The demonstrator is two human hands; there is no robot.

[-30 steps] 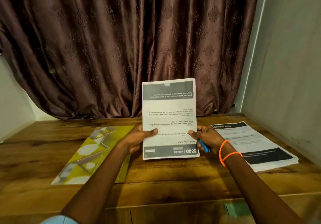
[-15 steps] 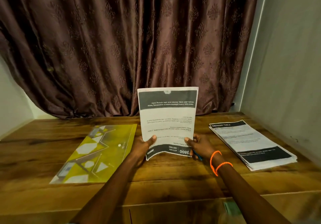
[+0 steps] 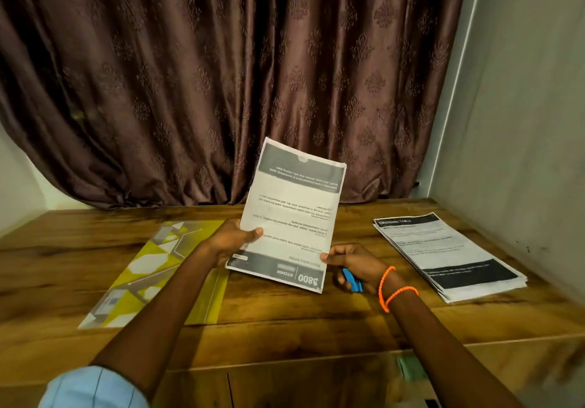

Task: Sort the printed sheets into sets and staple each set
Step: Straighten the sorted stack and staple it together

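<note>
Head view: the set of sheets (image 3: 292, 214), upright half a second ago, now tilts right above the table (image 3: 285, 322), pinched by the left hand (image 3: 229, 241); the right hand (image 3: 354, 263) touches its edge, seemingly curled round a blue stapler (image 3: 351, 279), so stapling looks close

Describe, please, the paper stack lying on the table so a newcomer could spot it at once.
On the wooden table, look right, near the grey wall. The paper stack lies flat there, topped "DRESSING TABLE", untouched, unlike the tilted sheets held mid-table.
</note>
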